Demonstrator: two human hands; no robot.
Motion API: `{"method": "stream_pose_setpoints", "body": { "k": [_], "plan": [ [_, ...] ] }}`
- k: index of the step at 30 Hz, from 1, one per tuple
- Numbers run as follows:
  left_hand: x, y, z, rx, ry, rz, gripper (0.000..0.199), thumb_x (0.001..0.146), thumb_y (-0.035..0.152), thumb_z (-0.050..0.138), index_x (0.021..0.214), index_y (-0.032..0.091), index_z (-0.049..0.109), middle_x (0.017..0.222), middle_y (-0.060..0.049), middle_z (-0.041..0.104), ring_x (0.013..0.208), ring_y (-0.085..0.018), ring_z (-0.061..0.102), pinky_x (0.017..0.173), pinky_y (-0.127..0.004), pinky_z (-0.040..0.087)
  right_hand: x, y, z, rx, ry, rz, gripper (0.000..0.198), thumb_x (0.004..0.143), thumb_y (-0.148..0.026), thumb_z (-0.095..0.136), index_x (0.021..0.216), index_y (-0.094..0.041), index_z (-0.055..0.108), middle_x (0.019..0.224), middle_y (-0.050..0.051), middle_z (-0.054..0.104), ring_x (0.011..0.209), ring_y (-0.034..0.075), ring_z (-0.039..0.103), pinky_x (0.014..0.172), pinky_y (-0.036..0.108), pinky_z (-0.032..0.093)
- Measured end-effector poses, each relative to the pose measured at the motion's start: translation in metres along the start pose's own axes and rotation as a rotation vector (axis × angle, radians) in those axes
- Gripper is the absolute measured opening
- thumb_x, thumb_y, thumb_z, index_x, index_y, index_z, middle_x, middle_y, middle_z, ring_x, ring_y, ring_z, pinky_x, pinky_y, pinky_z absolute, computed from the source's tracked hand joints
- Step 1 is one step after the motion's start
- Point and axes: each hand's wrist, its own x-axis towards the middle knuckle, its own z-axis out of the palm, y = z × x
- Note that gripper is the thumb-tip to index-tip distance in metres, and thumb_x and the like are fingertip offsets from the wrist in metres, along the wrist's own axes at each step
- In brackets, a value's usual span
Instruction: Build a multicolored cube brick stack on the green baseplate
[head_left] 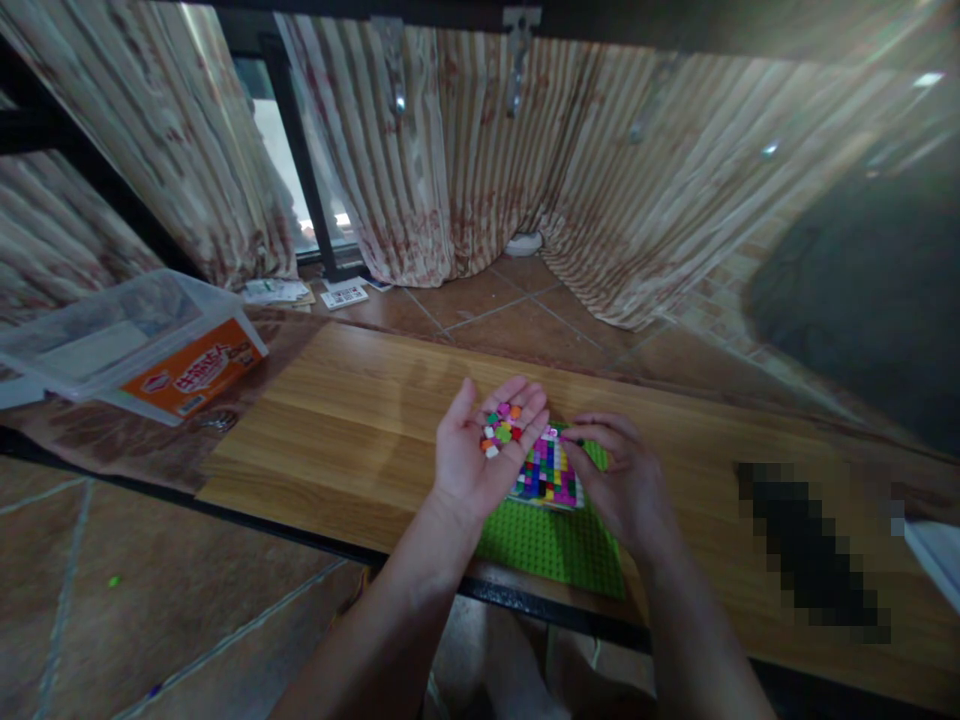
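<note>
My left hand (469, 460) is turned palm up, with several small coloured toy bricks (503, 434) lying in the palm and on the fingers. Beside it, my right hand (619, 470) has its thumb and fingertips pinched together at the top of a multicoloured brick mosaic (551, 475). What the fingertips pinch is too small to make out. Under the mosaic lies a green studded baseplate (559, 550). The left fingers cover the mosaic's upper left part.
Both hands work over a wooden tabletop (352, 420). A clear plastic tub (150, 340) with an orange label stands at the left end. A blurred-out dark object (810, 550) lies to the right. Striped curtains (495, 150) hang behind the table.
</note>
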Motion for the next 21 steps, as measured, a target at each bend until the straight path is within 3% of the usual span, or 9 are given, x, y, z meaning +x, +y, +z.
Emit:
{"method": "stream_pose_setpoints", "body": {
  "k": [21],
  "plan": [
    [0.0004,0.0003,0.0003,-0.007,0.010,-0.011,0.046,0.091,0.044,0.047,0.104,0.005,0.066,0.091,-0.014,0.070,0.089,-0.021,0.068,0.093,-0.036,0.050,0.0019,-0.0091,0.0042,0.064,-0.033,0.101,0.012,0.081,-0.025,0.058,0.081,-0.022,0.069,0.094,0.005,0.067,0.089,0.020,0.063,0.085,0.037,0.049]
  ]
}}
